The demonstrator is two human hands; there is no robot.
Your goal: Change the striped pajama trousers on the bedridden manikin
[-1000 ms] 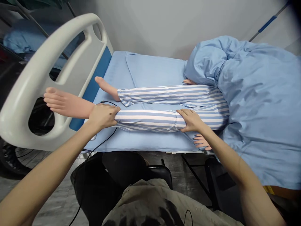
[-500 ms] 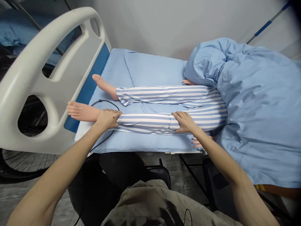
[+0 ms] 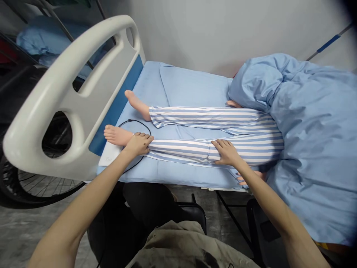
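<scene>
1. Seen from the head camera, a person's two bare hands grasp the near leg (image 3: 181, 149) of a manikin (image 3: 264, 128) in blue-and-white striped pajama trousers (image 3: 256, 149); the leg stretches along the near side of a hospital bed (image 3: 192, 83).
2. The hold looks complete, with one hand at the ankle and one at the knee. The leg lies low, roughly parallel with the far leg (image 3: 189, 113); letting go is not yet done. Whether the near foot (image 3: 118, 136) rests its heel on the white pad (image 3: 108, 158) cannot be told.
3. The left hand (image 3: 138, 144) clasps the ankle at the trouser cuff, back upward, fingers over the top; how tightly does not show.
4. The right hand (image 3: 227, 153) grips the knee, fingers spread across the top, thumb down the near side.
5. The left forearm (image 3: 92, 197) slants away to the right, the right forearm (image 3: 264, 193) away to the left, elbows set wide.
6. A black cable (image 3: 129, 120) loops between the ankles; the footboard (image 3: 103, 80) stands at left, and a light-blue quilt (image 3: 312, 123) lies bunched at right, hiding the manikin's upper body.
</scene>
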